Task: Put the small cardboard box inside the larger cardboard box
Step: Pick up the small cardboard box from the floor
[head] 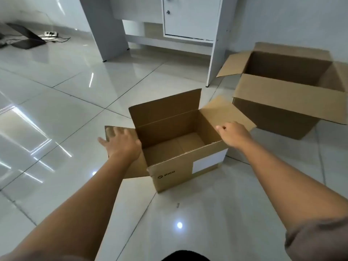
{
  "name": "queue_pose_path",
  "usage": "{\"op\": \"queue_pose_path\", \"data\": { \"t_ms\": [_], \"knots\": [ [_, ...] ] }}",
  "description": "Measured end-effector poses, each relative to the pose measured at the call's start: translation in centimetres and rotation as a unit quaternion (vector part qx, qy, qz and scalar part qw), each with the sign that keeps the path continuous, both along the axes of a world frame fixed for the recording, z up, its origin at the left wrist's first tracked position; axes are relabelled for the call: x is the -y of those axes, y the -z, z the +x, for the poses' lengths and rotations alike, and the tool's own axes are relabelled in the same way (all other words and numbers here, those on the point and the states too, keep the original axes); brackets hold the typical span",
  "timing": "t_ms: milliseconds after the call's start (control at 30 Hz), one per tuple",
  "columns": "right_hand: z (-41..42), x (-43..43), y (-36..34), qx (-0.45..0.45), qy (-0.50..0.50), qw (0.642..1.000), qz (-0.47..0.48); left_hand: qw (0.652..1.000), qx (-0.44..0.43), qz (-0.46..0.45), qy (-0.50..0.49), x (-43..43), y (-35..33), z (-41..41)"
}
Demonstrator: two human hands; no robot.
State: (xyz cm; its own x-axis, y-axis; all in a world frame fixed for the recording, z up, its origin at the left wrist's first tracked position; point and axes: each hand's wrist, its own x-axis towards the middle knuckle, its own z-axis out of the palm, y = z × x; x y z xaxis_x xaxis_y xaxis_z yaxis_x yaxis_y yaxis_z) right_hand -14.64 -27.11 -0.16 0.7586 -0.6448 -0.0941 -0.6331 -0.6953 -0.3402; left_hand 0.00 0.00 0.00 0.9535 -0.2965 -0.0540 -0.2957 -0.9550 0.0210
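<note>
Laptop (26, 37): dark, lid open, on the floor (56, 113) at far left, a white power strip (50, 33) with cables just beside it.

Floor: glossy pale tiles, bright reflections at left.

Left hand (122, 143): fingers spread, palm down, resting flat on the left flap of the small box; it grips nothing.

Small box (180, 146): brown cardboard, open top, standing on the floor at centre between the two hands. Rear flap upright; left and right flaps folded outward. Interior bare. Near face carries a printed "PICO" mark and a white label (209, 162).

Desk (169, 25): white, behind the small box, with a cabinet door and a round lock; its legs stand on the tiles.

Right hand (233, 133): placed on the right flap where it meets the box rim, fingers loosely curled; whether they pinch the flap, I cannot tell.

Big box (286, 110): brown cardboard, open, flaps spread outward, on the floor at right, near the small box but apart from it. The visible part of its interior holds nothing.

Sleeve (318, 240): grey-brown, on the right arm at the bottom right corner.
</note>
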Motion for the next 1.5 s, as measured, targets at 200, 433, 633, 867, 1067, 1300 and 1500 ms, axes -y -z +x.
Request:
{"op": "queue_pose_path", "data": {
  "t_ms": [200, 433, 633, 867, 1067, 1300, 1500],
  "knots": [
    [-0.4, -0.4, 0.7, 0.006, 0.020, 0.999, -0.048, 0.987, -0.092, -0.077, -0.110, -1.8, 0.5, 0.0],
    [-0.1, -0.1, 0.7, 0.055, 0.036, 0.997, -0.042, 0.964, -0.017, -0.251, -0.080, 0.1, -0.2, -1.2],
    [0.1, 2.0, 0.5, 0.105, 0.096, 0.990, -0.010, 0.955, -0.053, -0.282, -0.075, 2.3, 1.3, -3.5],
    [0.4, 5.5, 1.5, 0.094, 0.224, 0.955, 0.167, 0.967, -0.013, -0.248, -0.063, 3.2, 1.7, -3.6],
    [0.8, 6.8, 1.7, 0.099, 0.289, 0.932, 0.197, 0.968, -0.007, -0.243, -0.058, 3.4, 2.2, -2.8],
    [0.1, 5.8, 0.9, 0.152, 0.187, 0.966, 0.089, 0.957, -0.024, -0.285, -0.046, 2.9, 2.2, -3.4],
    [0.3, 3.5, 0.6, 0.121, 0.180, 0.976, 0.003, 0.951, -0.011, -0.306, -0.051, 2.9, 2.0, -4.5]
  ]
}}
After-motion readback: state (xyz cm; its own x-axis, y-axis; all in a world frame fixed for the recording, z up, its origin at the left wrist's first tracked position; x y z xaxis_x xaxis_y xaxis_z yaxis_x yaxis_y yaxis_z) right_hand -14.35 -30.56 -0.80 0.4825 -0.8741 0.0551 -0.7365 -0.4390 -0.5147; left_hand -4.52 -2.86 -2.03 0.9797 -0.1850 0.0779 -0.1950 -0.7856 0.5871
